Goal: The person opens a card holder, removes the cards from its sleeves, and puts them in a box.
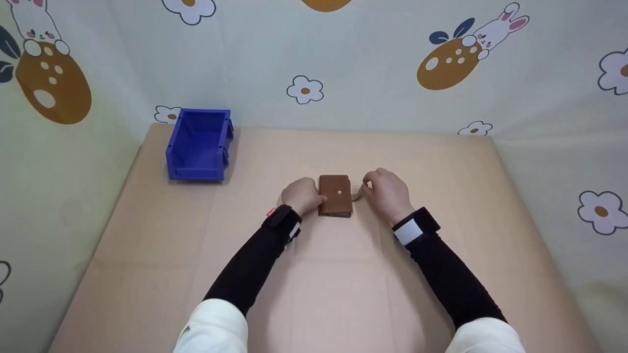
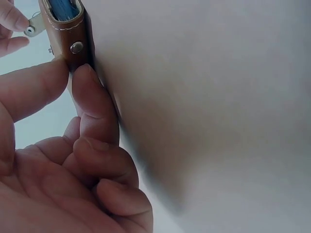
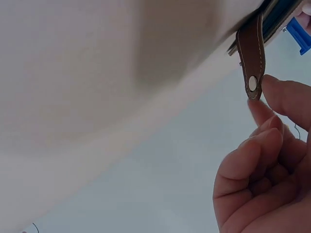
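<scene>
A small brown leather card wallet (image 1: 333, 191) lies folded on the table, a metal snap stud on its top face. Its left edge is pinched between the thumb and index finger of my left hand (image 1: 300, 194). A snap strap (image 3: 251, 51) hangs unfastened from the wallet's right side. My right hand (image 1: 390, 196) pinches the strap's free end beside its round snap button (image 3: 252, 83). Blue inner layers (image 2: 63, 10) show at the wallet's end in the left wrist view, near a silver rivet (image 2: 77, 47) on its spine.
At the table's back left corner stands a blue plastic bin (image 1: 198, 174), its low front facing me. The table (image 1: 333, 294) has a creased beige cover. Patterned cloth (image 1: 373, 63) with rabbits and flowers hangs behind and on both sides.
</scene>
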A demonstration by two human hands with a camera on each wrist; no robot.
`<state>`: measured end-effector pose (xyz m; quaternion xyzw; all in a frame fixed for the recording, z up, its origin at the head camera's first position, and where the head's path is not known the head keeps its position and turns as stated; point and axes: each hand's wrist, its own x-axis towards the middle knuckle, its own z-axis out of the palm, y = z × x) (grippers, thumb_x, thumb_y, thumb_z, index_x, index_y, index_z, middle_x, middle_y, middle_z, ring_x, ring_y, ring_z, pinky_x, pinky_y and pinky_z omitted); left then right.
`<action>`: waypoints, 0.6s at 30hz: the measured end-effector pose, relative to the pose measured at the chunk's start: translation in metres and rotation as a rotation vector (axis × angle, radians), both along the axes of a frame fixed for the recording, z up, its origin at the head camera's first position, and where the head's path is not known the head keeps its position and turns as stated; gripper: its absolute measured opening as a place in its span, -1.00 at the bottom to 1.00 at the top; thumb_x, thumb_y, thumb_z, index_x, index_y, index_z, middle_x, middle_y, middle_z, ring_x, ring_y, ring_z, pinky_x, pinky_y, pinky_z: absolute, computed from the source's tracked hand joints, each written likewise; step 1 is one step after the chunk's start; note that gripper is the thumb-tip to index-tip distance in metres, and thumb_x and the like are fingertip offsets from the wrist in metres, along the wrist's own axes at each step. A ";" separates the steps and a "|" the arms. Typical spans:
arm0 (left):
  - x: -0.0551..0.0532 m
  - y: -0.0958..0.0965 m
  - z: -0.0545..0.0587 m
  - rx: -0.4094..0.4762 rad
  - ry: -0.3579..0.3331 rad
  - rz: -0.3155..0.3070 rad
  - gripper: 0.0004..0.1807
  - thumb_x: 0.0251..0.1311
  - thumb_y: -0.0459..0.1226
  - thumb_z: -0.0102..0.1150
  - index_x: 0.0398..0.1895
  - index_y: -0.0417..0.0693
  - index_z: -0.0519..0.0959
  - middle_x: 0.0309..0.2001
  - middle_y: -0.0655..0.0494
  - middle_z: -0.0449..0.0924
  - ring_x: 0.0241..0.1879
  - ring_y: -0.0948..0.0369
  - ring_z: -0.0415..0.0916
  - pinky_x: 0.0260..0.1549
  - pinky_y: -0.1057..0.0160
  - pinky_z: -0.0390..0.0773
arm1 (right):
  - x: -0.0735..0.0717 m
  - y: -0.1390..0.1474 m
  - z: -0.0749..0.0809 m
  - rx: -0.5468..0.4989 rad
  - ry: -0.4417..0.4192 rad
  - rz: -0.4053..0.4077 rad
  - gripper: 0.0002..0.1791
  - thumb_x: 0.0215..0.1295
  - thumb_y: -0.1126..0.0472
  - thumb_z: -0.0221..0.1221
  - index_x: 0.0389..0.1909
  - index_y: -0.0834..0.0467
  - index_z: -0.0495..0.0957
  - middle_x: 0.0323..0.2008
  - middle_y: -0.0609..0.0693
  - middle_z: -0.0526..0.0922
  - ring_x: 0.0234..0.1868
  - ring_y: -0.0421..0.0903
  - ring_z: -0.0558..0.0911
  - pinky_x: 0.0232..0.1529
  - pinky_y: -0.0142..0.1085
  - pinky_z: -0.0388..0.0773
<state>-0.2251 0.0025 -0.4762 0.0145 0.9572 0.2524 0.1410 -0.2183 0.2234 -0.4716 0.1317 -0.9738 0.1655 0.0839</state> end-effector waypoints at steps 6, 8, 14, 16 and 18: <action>0.000 0.000 0.000 -0.002 -0.006 -0.001 -0.66 0.15 -0.05 0.37 -0.55 -0.04 0.51 -0.51 0.16 0.48 -0.47 0.18 0.41 -0.42 0.19 0.43 | 0.002 0.006 -0.003 0.002 -0.010 0.019 -0.95 0.21 0.28 0.30 -0.36 0.16 0.72 -0.41 0.01 0.60 -0.36 0.01 0.59 -0.31 -0.09 0.51; 0.000 0.000 0.000 -0.003 -0.006 -0.002 -0.67 0.16 -0.05 0.36 -0.55 -0.04 0.51 -0.52 0.16 0.48 -0.48 0.19 0.41 -0.43 0.20 0.42 | 0.002 0.008 -0.004 0.010 -0.018 0.018 -0.95 0.20 0.29 0.30 -0.37 0.16 0.73 -0.43 0.00 0.60 -0.38 0.00 0.59 -0.32 -0.10 0.51; 0.000 0.000 0.000 0.002 -0.016 -0.001 -0.67 0.16 -0.05 0.36 -0.55 -0.05 0.51 -0.53 0.16 0.48 -0.50 0.19 0.40 -0.45 0.21 0.41 | 0.002 0.013 -0.008 0.020 -0.053 0.014 -0.95 0.19 0.26 0.33 -0.39 0.15 0.74 -0.47 -0.02 0.57 -0.43 -0.01 0.56 -0.36 -0.09 0.50; 0.000 0.000 0.001 -0.005 -0.017 -0.002 -0.67 0.16 -0.04 0.36 -0.54 -0.05 0.52 -0.52 0.15 0.49 -0.49 0.19 0.40 -0.42 0.20 0.43 | 0.001 0.014 -0.010 0.021 -0.059 0.017 -0.95 0.18 0.25 0.34 -0.40 0.14 0.74 -0.47 -0.02 0.58 -0.42 -0.01 0.57 -0.36 -0.08 0.50; 0.000 0.001 0.001 -0.012 -0.017 -0.003 -0.67 0.16 -0.04 0.36 -0.53 -0.05 0.53 -0.50 0.15 0.50 -0.48 0.19 0.41 -0.40 0.18 0.46 | 0.001 0.016 -0.012 0.024 -0.062 0.020 -0.95 0.17 0.24 0.35 -0.40 0.15 0.74 -0.46 -0.02 0.58 -0.41 0.00 0.58 -0.35 -0.08 0.50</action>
